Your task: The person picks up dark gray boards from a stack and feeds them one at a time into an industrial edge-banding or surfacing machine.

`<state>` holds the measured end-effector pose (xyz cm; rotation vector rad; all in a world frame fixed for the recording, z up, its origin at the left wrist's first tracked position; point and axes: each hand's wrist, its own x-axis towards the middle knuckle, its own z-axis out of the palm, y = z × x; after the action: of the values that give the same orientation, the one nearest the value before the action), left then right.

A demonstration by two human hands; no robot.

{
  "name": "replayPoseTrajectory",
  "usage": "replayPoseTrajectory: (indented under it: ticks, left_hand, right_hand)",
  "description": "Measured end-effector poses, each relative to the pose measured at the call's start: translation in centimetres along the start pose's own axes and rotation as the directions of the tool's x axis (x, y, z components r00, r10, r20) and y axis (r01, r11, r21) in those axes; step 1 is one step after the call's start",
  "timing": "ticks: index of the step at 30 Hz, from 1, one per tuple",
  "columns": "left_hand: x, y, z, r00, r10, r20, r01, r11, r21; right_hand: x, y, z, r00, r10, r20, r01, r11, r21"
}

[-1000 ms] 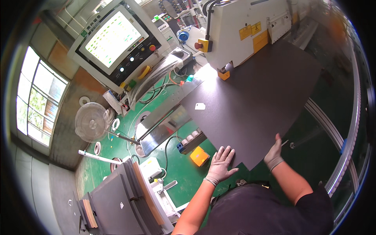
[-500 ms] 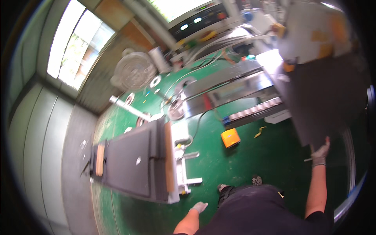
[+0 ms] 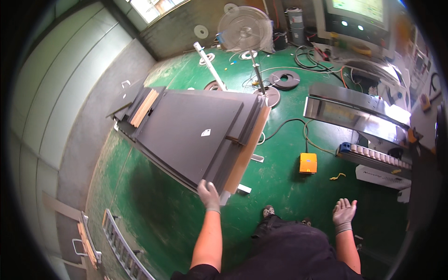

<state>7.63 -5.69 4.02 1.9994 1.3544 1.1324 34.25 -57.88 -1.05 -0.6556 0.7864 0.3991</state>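
Observation:
My left hand (image 3: 208,195), in a pale grey glove, reaches to the near corner of a stack of dark grey panels (image 3: 186,126). Its fingers are stretched out against the panel edge and not wrapped round it; whether they press on it I cannot tell. The top panel carries a small white label (image 3: 206,133). My right hand (image 3: 344,213), also gloved, hovers over the floor to my right, palm up, fingers apart and holding nothing. Nearest to it is a machine (image 3: 368,114) with a metal beam and a row of pale rollers (image 3: 380,155).
An orange box (image 3: 308,163) sits on the green floor ahead, trailing a cable. Wooden strips (image 3: 145,108) lie on the stack's far left. A ladder (image 3: 126,247) is at lower left. Further back are a large fan (image 3: 245,31), grey rolls (image 3: 283,80) and a screen (image 3: 359,11).
My view has swung left toward the panel stack. The right hand has let go of the large dark panel at the right. My left hand has moved up to the stack's corner.

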Motion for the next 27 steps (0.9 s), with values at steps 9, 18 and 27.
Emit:
replayPoseTrajectory:
  ticks: [9, 18, 27]
  left_hand:
    - [5.9, -6.8, -1.6, 0.882, -0.442, 0.163, 0.409, 0.890, 0.201]
    - [5.9, -11.3, -4.3, 0.909, -0.395, 0.133, 0.403, 0.914, -0.041]
    - [10.1, -7.6, -4.7, 0.591, -0.682, 0.430, 0.735, 0.675, 0.061]
  right_hand:
    - [-2.0, 10.0, 7.4, 0.963, 0.237, 0.131, -0.166, 0.899, -0.405]
    - [-2.1, 13.5, 8.2, 0.969, 0.227, 0.092, -0.149, 0.843, -0.517]
    - [-0.9, 15.9, 9.7, 0.945, 0.318, 0.077, -0.226, 0.806, -0.548]
